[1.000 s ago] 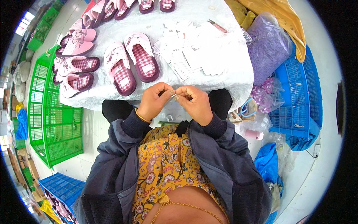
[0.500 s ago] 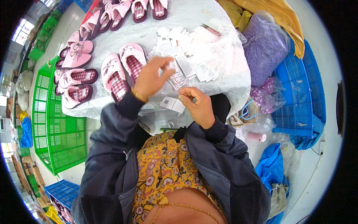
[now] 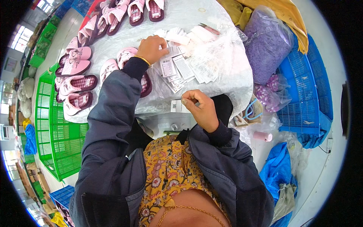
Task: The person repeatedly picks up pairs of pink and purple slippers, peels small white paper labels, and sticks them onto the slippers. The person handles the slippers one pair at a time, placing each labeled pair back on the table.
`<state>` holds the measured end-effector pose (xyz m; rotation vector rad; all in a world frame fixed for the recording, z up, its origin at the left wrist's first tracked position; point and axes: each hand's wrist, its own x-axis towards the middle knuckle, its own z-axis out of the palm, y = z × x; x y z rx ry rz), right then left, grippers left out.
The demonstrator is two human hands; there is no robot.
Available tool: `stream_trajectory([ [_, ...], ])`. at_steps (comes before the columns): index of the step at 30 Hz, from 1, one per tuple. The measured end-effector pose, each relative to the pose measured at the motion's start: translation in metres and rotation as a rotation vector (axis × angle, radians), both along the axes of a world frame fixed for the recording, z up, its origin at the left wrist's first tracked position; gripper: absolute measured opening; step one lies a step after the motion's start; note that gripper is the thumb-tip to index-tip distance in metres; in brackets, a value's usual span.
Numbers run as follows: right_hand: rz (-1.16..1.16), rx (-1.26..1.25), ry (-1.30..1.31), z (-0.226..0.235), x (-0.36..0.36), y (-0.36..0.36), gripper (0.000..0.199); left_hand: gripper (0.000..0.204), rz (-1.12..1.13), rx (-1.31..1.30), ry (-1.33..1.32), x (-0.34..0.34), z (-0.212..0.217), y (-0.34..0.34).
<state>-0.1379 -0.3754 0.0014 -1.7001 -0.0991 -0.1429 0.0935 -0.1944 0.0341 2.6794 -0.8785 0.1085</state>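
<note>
My left hand (image 3: 152,49) reaches over the far left side of a loose pile of white printed tags (image 3: 183,67). Its fingers are bent with a gap to the thumb, and their tips are beside the tags. In my right hand (image 3: 200,109), thumb and forefinger pinch a small white card tag (image 3: 176,106) at the table's near edge. A pair of pink slippers (image 3: 109,68) with dark red checked insides lies beneath my left forearm, partly hidden by the sleeve. More pink slippers (image 3: 78,83) stand along the table's left side.
Clear plastic sheeting covers the round table (image 3: 204,90). Tweezers or small snips (image 3: 209,29) lie behind the tags. Green crates (image 3: 60,140) stand left, blue crates (image 3: 298,90) right. A bag of purple fluffy material (image 3: 266,45) rests against the table's right side.
My left hand has moved away from me and slightly left, uncovering tags and passing over the slipper pair. My right hand stays nearly in place with its tag, which has turned somewhat.
</note>
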Motion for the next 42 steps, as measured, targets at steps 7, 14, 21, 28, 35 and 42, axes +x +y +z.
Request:
stream_trajectory([
  [7,-0.082,0.174,0.115,0.02,0.011,-0.009,0.017,0.02,-0.149,-0.323,-0.008,-0.058,0.035,0.009],
  [14,-0.037,0.385,0.119,0.033,0.027,-0.001,0.037,0.015,-0.196,-0.431,0.06,-0.124,0.034,0.003],
  [21,-0.033,0.437,0.128,0.03,0.025,0.001,0.03,0.013,-0.2,-0.44,0.044,-0.137,0.033,0.001],
  [28,-0.004,0.491,0.158,0.029,0.023,-0.002,0.028,0.013,-0.198,-0.435,0.035,-0.139,0.029,0.003],
  [35,0.006,0.557,0.225,0.022,0.024,-0.004,0.028,0.013,-0.199,-0.449,0.025,-0.141,0.024,0.003],
  [42,0.045,0.634,0.271,0.017,0.026,-0.006,0.024,0.013,-0.188,-0.505,0.087,-0.142,0.018,0.004],
])
